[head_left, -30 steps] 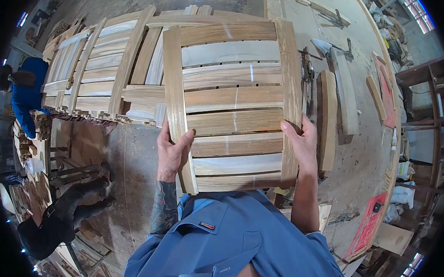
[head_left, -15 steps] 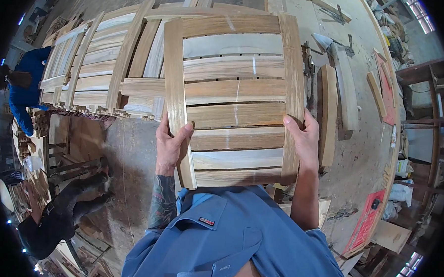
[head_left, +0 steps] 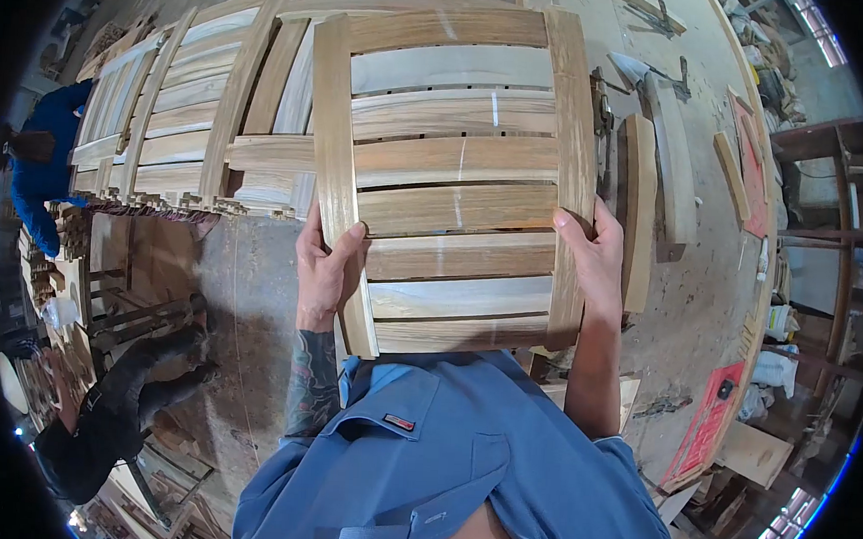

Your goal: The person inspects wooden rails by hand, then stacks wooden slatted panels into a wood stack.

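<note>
A slatted wooden panel [head_left: 460, 158] is held in front of my chest, its two long side rails joined by several cross slats. White chalk-like marks run down the middle of some slats. My left hand [head_left: 326, 265] is wrapped round the left rail, thumb on the front face. On the opposite rail, my right hand [head_left: 591, 254] grips at about the same height, thumb also in front. The fingers behind the rails are mostly hidden.
Stacked slatted panels [head_left: 193, 95] lie behind and to the left. On the right are a wooden block [head_left: 636, 211], metal clamps [head_left: 604, 113] and a red board [head_left: 709, 417] on the worktable. A person in blue [head_left: 46, 166] and another in dark clothes [head_left: 107, 419] are at left.
The panel and both hands sit slightly higher in view, and the surroundings have shifted a little as well. Both hands keep the same grip.
</note>
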Demonstrator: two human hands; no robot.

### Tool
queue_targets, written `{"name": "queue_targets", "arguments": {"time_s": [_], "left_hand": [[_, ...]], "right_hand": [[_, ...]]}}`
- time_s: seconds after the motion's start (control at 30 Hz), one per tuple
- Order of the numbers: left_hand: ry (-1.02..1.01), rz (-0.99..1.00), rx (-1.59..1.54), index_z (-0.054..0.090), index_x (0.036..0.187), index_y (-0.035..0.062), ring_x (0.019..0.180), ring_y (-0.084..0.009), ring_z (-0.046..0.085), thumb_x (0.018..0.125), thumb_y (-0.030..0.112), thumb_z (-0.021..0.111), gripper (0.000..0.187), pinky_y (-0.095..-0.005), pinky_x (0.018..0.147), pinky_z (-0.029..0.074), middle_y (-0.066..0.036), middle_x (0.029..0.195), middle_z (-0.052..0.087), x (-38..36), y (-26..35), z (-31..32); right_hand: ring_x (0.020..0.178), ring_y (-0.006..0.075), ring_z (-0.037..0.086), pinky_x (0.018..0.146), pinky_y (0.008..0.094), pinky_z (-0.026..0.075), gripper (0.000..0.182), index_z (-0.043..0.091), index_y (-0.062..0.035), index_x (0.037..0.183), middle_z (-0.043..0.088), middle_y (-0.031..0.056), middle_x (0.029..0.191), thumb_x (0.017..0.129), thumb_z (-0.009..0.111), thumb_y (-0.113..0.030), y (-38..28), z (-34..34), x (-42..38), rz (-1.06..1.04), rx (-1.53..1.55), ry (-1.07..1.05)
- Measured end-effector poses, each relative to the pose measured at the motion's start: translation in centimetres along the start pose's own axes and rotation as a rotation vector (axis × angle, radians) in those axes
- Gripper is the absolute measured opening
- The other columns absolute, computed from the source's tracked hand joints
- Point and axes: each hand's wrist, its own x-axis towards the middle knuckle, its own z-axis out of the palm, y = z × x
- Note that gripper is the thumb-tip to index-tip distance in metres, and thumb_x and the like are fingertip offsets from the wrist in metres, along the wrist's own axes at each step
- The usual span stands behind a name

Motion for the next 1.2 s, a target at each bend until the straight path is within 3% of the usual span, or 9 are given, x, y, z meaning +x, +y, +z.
{"name": "queue_targets", "arguments": {"time_s": [0.07,0.13,0.37,0.43,0.6,0.77,0.87,1.1,1.2], "left_hand": [[0.001,-0.012,0.001,0.037,0.14,-0.0047,0.121,-0.0234,0.053,0.088,0.006,0.067,0.061,-0.0377,0.104,0.042,-0.016,0.13,0.054,0.0,0.0,0.2],[0.035,0.028,-0.006,0.037,0.141,-0.0011,0.106,-0.017,0.057,0.089,0.003,0.063,0.058,-0.0329,0.09,0.047,-0.01,0.122,0.056,-0.2,0.2,0.7],[0.126,0.107,0.164,0.041,0.137,-0.0013,0.097,-0.0129,0.056,0.09,0.006,0.062,0.052,-0.0277,0.085,0.046,-0.008,0.112,0.059,-0.9,-0.1,1.1],[0.174,0.147,0.179,0.042,0.137,-0.0009,0.093,-0.0117,0.055,0.091,0.007,0.061,0.05,-0.0261,0.082,0.046,-0.006,0.109,0.059,-1.1,-0.7,1.0],[0.272,0.193,0.115,0.039,0.14,0.0002,0.094,-0.0107,0.055,0.094,0.007,0.059,0.051,-0.0237,0.083,0.045,-0.004,0.109,0.059,-1.6,-2.1,2.5],[0.251,0.169,0.029,0.04,0.139,0.0018,0.104,-0.0144,0.06,0.096,0.008,0.055,0.046,-0.0273,0.093,0.046,-0.007,0.123,0.058,-3.1,-1.5,3.1],[0.178,-0.004,-0.073,0.041,0.137,0.0029,0.109,-0.0195,0.061,0.094,0.009,0.059,0.047,-0.0321,0.096,0.049,-0.01,0.123,0.058,-3.7,-1.4,2.4],[0.109,-0.081,-0.039,0.045,0.132,0.0044,0.107,-0.0208,0.061,0.085,0.006,0.07,0.054,-0.0379,0.093,0.053,-0.01,0.124,0.057,-5.3,-3.3,2.3],[0.079,-0.101,-0.008,0.053,0.122,0.005,0.1,-0.0209,0.065,0.082,0.006,0.073,0.045,-0.0376,0.086,0.056,-0.009,0.111,0.063,-5.4,-4.2,2.1]], "right_hand": [[0.088,0.0103,0.059,0.081,0.0268,0.048,0.038,0.06,0.004,0.117,0.066,0.0069,0.1,0.086,0.067,-0.017,-0.2,0.0,0.1,-0.012,-0.006,-0.003],[0.088,0.0102,0.059,0.081,0.0266,0.047,0.039,0.06,0.0038,0.118,0.066,0.0066,0.099,0.086,0.066,-0.018,-0.5,-0.1,0.3,-0.027,-0.01,0.001],[0.081,0.0095,0.057,0.075,0.0263,0.047,0.04,0.059,0.0045,0.119,0.064,0.0047,0.093,0.091,0.061,-0.024,-1.0,-1.1,4.8,-0.145,-0.081,-0.096],[0.084,0.0099,0.06,0.075,0.0255,0.048,0.041,0.061,0.003,0.117,0.066,0.0072,0.093,0.09,0.063,-0.027,-2.4,-1.2,6.4,-0.119,-0.318,-0.218],[0.095,0.0215,0.066,0.082,0.0339,0.05,0.051,0.064,-0.0015,0.115,0.07,0.0107,0.101,0.084,0.07,-0.041,-5.2,0.4,11.3,-0.195,-0.581,-0.285],[0.1,0.0206,0.063,0.087,0.0347,0.047,0.059,0.062,-0.0031,0.121,0.068,0.0113,0.106,0.088,0.063,-0.052,-7.4,1.2,16.0,-0.276,-0.703,-0.528],[0.103,0.0216,0.061,0.09,0.035,0.046,0.059,0.061,-0.0045,0.124,0.068,0.011,0.109,0.091,0.059,-0.053,-8.7,2.2,17.6,-0.252,-0.798,-0.535],[0.11,0.0249,0.06,0.093,0.0382,0.044,0.056,0.06,-0.0064,0.126,0.065,0.0122,0.118,0.093,0.057,-0.05,-7.4,4.4,20.3,-0.274,-0.858,-0.602],[0.111,0.0275,0.06,0.092,0.0399,0.045,0.052,0.061,-0.0087,0.125,0.065,0.013,0.12,0.093,0.057,-0.049,-7.4,5.8,20.7,-0.276,-0.909,-0.632]]}}
